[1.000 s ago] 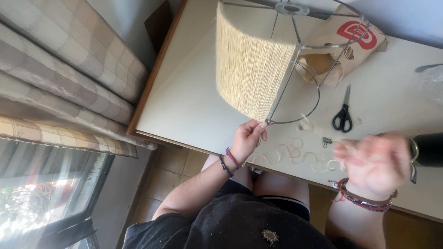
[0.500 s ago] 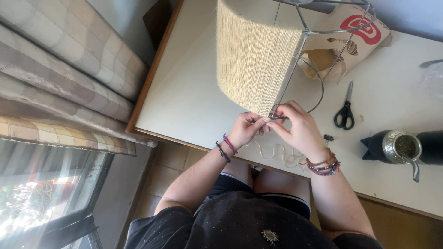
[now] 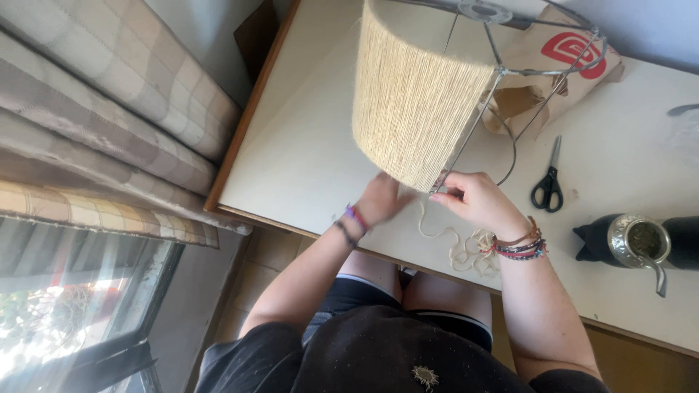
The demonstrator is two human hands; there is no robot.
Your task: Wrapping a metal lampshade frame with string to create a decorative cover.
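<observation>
Both hands work pale twine onto a wire lampshade frame (image 3: 502, 87) at the desk (image 3: 306, 153).
Right hand (image 3: 477, 200) pinches the cream twine (image 3: 466, 247); left hand's (image 3: 382, 198) grip cannot be told. Slack could loosen the wrap.

Straw-coloured twine (image 3: 411, 102) covers the lampshade; black scissors (image 3: 549, 185) at three o'clock; checked beige curtains (image 3: 109, 109) at nine; the mug (image 3: 637, 240) looks silvery.

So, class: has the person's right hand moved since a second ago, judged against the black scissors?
Yes. The right hand has moved from below the scissors leftward to the lampshade frame's lower edge.
</observation>
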